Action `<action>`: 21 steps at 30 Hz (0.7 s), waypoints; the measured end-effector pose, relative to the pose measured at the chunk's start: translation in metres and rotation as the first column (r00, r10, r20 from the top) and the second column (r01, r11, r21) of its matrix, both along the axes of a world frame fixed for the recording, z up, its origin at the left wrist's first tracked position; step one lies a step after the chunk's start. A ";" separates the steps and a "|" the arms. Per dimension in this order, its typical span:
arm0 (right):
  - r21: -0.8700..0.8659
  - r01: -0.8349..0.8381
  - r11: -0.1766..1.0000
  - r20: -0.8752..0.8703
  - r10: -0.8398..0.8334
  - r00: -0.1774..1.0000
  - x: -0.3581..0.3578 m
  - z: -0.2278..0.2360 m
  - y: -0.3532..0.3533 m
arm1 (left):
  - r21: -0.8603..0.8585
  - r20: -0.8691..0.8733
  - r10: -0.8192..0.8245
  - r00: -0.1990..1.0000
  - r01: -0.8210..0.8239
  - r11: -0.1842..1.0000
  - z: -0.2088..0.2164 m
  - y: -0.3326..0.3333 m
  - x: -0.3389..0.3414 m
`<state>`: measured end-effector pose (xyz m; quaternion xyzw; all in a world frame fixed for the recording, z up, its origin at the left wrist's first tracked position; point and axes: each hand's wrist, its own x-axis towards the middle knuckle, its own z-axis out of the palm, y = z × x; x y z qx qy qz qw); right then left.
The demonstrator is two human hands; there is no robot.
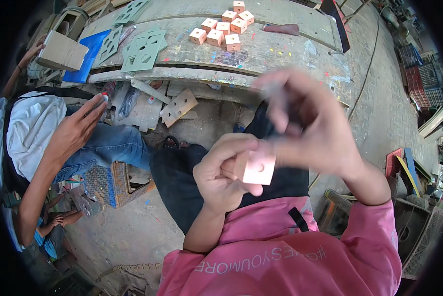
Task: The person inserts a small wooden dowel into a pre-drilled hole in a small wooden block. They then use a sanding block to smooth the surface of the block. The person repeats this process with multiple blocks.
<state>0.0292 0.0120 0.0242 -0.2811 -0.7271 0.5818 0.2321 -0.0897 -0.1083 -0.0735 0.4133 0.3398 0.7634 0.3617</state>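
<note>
Over lap; left hand curled round pinkish cube; right hand blurred, hold unclear

Bright, diffuse light, motion-blurred right hand, strong fisheye curvature toward the edges.

Your right hand is smeared by motion, so you can't tell whether its fingers hold anything. Your left hand covers part of the wooden cube, and the cube's underside is hidden from you. The lower edge cuts off your pink shirt; the upper edge clips the farthest green sheet. What the co-worker's nearer hand holds is too small to tell.
</note>
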 end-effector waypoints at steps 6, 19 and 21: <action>-0.065 0.187 0.980 -0.085 -0.192 0.978 0.012 0.001 0.014 | 0.116 0.149 -0.033 0.988 0.016 0.993 0.007 0.007 0.001; 0.033 -0.036 0.999 0.093 0.033 0.995 0.035 -0.001 -0.015 | 0.030 -0.188 0.068 0.980 -0.063 0.998 0.004 0.008 -0.005; 0.034 -0.033 0.999 0.098 0.030 0.995 0.034 -0.005 -0.017 | -0.024 -0.130 0.072 0.989 -0.076 0.997 0.010 0.005 -0.002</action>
